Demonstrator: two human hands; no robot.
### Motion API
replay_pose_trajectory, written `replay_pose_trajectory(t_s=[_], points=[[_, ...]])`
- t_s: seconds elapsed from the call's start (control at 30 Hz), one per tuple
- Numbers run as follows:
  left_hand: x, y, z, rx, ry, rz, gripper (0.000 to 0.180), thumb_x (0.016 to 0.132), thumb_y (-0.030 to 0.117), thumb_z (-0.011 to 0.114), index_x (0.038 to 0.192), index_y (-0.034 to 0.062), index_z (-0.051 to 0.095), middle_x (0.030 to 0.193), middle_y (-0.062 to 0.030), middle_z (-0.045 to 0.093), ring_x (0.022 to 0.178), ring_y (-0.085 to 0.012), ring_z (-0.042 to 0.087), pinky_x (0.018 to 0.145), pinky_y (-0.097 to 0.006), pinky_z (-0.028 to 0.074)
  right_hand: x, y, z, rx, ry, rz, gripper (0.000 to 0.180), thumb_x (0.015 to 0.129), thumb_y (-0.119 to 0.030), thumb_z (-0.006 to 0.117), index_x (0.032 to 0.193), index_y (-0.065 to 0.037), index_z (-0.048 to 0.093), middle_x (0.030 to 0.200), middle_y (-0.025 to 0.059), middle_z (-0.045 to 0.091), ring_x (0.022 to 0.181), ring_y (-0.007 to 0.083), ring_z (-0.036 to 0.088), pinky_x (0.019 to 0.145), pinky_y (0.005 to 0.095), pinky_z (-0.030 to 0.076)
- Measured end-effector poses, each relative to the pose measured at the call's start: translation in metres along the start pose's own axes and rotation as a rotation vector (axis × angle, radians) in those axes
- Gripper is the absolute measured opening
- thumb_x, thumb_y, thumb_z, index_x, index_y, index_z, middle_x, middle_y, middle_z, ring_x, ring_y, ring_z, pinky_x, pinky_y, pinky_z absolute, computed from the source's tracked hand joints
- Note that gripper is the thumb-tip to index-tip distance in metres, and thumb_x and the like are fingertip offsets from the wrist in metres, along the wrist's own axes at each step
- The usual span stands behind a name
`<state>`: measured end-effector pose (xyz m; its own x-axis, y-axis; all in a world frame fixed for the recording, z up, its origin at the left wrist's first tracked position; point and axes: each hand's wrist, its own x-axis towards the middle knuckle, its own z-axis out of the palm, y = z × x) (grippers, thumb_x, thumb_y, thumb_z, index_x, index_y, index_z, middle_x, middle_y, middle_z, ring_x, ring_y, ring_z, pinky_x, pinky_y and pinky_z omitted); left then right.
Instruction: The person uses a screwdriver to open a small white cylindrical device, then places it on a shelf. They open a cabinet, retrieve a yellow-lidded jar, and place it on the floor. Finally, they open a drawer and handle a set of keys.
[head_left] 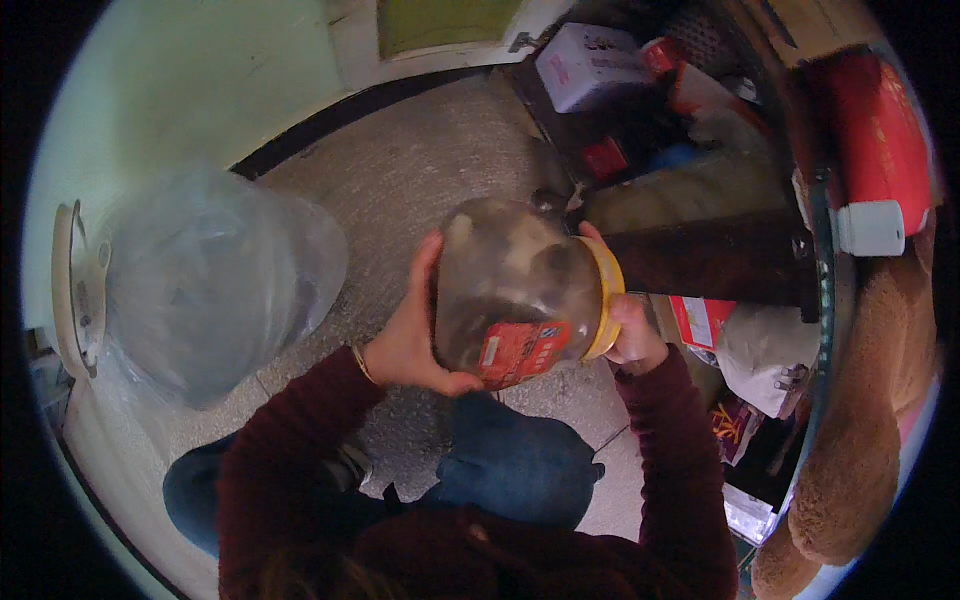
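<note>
The jar [515, 290] lies on its side in the air above the person's knees, held between both hands. The left hand [408, 340] wraps the jar's base, its grip closed on the glass. The right hand [630, 335] is at the yellow lid [606, 298], fingers closed around its rim. A red label [522, 352] faces down. To the left a large clear plastic bag [210, 280] stands on the floor [430, 170]. To the right, boxes and a white bag [765, 350] crowd the shelves.
</note>
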<state>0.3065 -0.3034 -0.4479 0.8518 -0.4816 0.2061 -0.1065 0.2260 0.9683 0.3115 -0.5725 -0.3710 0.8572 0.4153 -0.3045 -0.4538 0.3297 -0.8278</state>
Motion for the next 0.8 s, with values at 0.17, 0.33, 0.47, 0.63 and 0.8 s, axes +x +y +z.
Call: replay_pose_trajectory(t_s=[0.17,0.33,0.47,0.63,0.8], points=[[0.006,-0.009,-0.001,0.130,-0.071,0.204,0.145,0.049,0.049,0.094,0.155,0.0263,-0.002,0.158,-0.0266,-0.003,0.146,-0.0456,0.006,0.116,-0.054,0.020,-0.010,0.003,-0.007,-0.015,-0.051,-0.061,0.130,0.065,-0.042,0.084,0.157,-0.022,-0.005,0.157,0.0108,0.023,0.146,0.0295,0.025,0.118,0.0461,0.024],[0.011,-0.005,-0.005,0.253,-0.103,0.369,0.138,0.051,0.044,0.095,0.154,0.0353,0.004,0.157,-0.0283,-0.003,0.144,-0.0496,0.012,0.112,-0.056,0.030,-0.017,0.012,-0.005,-0.006,-0.015,-0.124,0.134,0.060,-0.032,0.088,0.156,-0.021,-0.005,0.156,0.0094,0.020,0.147,0.0297,0.021,0.119,0.0449,0.021],[0.006,-0.012,-0.003,0.154,-0.068,0.132,0.138,0.051,0.036,0.096,0.154,0.0351,0.004,0.157,-0.0259,0.005,0.145,-0.0425,0.019,0.113,-0.052,0.031,-0.018,0.010,0.003,-0.118,0.063,-0.196,0.129,0.060,-0.024,0.087,0.156,-0.017,0.001,0.154,0.0108,0.022,0.144,0.0295,0.024,0.118,0.0420,0.022],[-0.001,-0.043,0.015,-0.031,0.227,-0.158,0.120,0.072,0.035,0.085,0.155,0.0236,-0.001,0.156,-0.0155,0.020,0.143,-0.0301,0.027,0.113,-0.048,0.032,0.019,0.008,0.003,-0.906,0.154,-0.320,0.113,0.060,-0.019,0.086,0.152,-0.013,0.021,0.152,0.0168,0.024,0.140,0.0358,0.026,0.116,0.0432,0.025],[-0.031,-0.064,0.026,-0.751,0.168,-0.708,0.085,0.090,0.066,0.051,0.154,0.0279,0.010,0.154,-0.0050,0.029,0.139,-0.0285,0.032,0.104,-0.057,0.036,0.049,0.020,0.003,-1.676,-0.086,-0.362,0.105,0.054,-0.032,0.087,0.146,-0.021,0.037,0.147,0.0187,0.031,0.134,0.0463,0.030,0.106,0.0600,0.034]])
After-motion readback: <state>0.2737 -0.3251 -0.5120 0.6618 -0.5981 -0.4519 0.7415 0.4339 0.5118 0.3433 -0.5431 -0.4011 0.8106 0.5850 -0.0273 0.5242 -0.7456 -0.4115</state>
